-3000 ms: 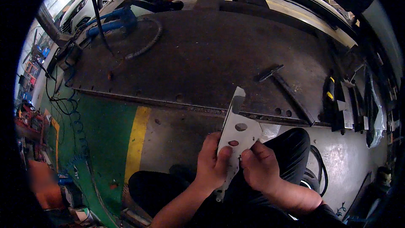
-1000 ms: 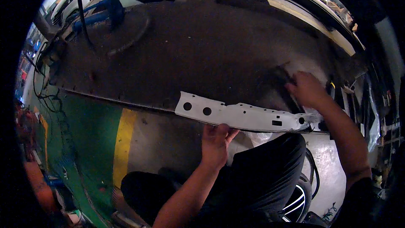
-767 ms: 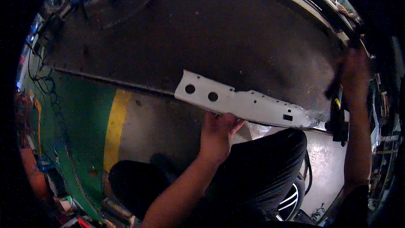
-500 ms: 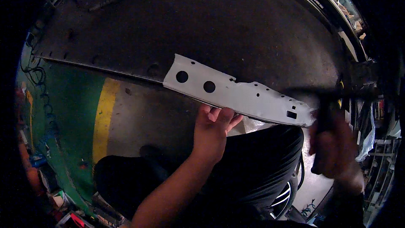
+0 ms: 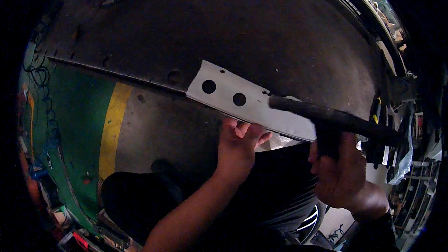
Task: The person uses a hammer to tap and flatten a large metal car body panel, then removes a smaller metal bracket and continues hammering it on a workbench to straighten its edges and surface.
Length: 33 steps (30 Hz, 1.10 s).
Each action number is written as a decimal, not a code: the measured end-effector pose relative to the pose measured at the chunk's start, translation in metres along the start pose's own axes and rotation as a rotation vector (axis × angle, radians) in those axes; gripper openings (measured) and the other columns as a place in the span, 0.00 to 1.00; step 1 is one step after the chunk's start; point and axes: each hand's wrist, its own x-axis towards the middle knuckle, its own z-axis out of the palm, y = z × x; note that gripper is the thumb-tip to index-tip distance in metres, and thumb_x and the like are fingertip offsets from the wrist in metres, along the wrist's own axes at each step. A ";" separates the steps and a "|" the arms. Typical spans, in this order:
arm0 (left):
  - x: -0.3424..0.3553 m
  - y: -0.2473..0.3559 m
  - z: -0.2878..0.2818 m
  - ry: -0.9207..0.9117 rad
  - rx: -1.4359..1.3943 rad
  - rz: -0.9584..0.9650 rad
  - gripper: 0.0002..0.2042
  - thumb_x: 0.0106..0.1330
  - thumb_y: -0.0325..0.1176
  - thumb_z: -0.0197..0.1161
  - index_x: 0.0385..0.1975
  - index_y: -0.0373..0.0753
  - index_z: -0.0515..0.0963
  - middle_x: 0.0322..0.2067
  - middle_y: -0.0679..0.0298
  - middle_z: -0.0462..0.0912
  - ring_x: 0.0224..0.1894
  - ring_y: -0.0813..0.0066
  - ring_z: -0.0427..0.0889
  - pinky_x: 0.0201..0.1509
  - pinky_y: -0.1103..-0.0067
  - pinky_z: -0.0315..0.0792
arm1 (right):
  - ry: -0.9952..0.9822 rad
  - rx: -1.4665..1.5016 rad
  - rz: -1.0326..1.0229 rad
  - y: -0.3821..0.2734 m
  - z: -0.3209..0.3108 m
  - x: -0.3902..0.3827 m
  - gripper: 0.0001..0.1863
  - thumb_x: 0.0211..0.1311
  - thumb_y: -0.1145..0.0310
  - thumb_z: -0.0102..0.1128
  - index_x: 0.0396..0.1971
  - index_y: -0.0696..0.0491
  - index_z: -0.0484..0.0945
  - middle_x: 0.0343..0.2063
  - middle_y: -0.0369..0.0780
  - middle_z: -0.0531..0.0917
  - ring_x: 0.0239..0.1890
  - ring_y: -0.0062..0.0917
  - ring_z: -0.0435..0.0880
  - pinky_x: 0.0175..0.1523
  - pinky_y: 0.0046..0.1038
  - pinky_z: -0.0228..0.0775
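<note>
A long whitish sheet-metal panel (image 5: 261,106), with two large round holes near its left end, lies aslant across the dark work surface's near edge. My left hand (image 5: 238,147) is closed on its lower edge from beneath, thumb towards me. In my right hand (image 5: 343,172) is a black tool (image 5: 336,119) with a long bar-shaped top and a grip; its exact kind is too dark to make out. The bar crosses over the panel's right part and hides much of it. Whether its tip touches the panel, I cannot tell.
The dark work surface (image 5: 210,23) spreads out beyond the panel. Below its edge, a yellow stripe (image 5: 112,126) borders green floor (image 5: 77,112). A clear plastic bag (image 5: 401,163) hangs at the right, near racks of parts. Cables (image 5: 39,72) run along the left.
The black tool and my right hand have moved left, over the panel's right part. The panel and my left hand have shifted slightly right in the picture.
</note>
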 end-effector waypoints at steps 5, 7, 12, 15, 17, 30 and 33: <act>0.000 -0.003 -0.005 -0.023 -0.076 0.006 0.22 0.67 0.34 0.63 0.55 0.37 0.62 0.53 0.57 0.73 0.54 0.66 0.75 0.55 0.65 0.76 | -0.223 -0.146 0.007 0.000 -0.004 0.020 0.26 0.62 0.73 0.50 0.60 0.66 0.61 0.42 0.58 0.78 0.41 0.50 0.80 0.45 0.42 0.75; -0.002 -0.002 -0.003 0.000 -0.082 0.017 0.22 0.67 0.33 0.63 0.55 0.37 0.62 0.52 0.57 0.73 0.54 0.66 0.76 0.55 0.66 0.76 | -0.200 -0.128 0.010 -0.007 -0.016 0.025 0.26 0.61 0.74 0.50 0.59 0.66 0.62 0.42 0.57 0.78 0.40 0.49 0.81 0.43 0.41 0.75; -0.002 -0.003 0.002 -0.025 0.008 -0.031 0.19 0.68 0.31 0.60 0.54 0.36 0.63 0.52 0.57 0.74 0.53 0.66 0.76 0.55 0.66 0.76 | -0.336 -0.125 0.044 0.002 0.002 0.008 0.37 0.59 0.72 0.52 0.69 0.48 0.51 0.37 0.50 0.78 0.33 0.47 0.83 0.35 0.46 0.77; -0.004 0.001 0.000 -0.004 -0.015 -0.056 0.18 0.68 0.28 0.58 0.54 0.35 0.62 0.52 0.56 0.74 0.54 0.66 0.77 0.54 0.67 0.77 | -0.575 -0.069 0.090 -0.013 -0.011 0.027 0.35 0.61 0.69 0.49 0.69 0.48 0.52 0.42 0.51 0.78 0.39 0.48 0.83 0.43 0.45 0.76; -0.006 0.002 0.006 0.024 -0.037 -0.058 0.17 0.69 0.28 0.58 0.54 0.35 0.62 0.52 0.56 0.74 0.54 0.66 0.76 0.54 0.67 0.77 | -0.088 -0.303 -0.178 -0.015 -0.010 0.013 0.31 0.59 0.73 0.50 0.63 0.60 0.56 0.36 0.48 0.79 0.28 0.39 0.79 0.31 0.39 0.73; -0.003 -0.010 -0.001 0.004 0.023 0.019 0.22 0.68 0.32 0.59 0.58 0.38 0.59 0.54 0.57 0.72 0.54 0.67 0.76 0.55 0.67 0.75 | 0.127 -0.148 -0.190 0.003 0.021 -0.010 0.40 0.56 0.73 0.51 0.70 0.57 0.50 0.27 0.47 0.78 0.24 0.40 0.79 0.26 0.38 0.74; -0.003 -0.008 0.001 0.027 0.019 0.028 0.22 0.68 0.32 0.58 0.58 0.38 0.59 0.54 0.57 0.72 0.53 0.67 0.76 0.55 0.65 0.75 | -0.100 -0.188 -0.079 -0.003 0.018 -0.001 0.31 0.59 0.74 0.51 0.63 0.62 0.57 0.31 0.49 0.80 0.26 0.42 0.80 0.30 0.37 0.75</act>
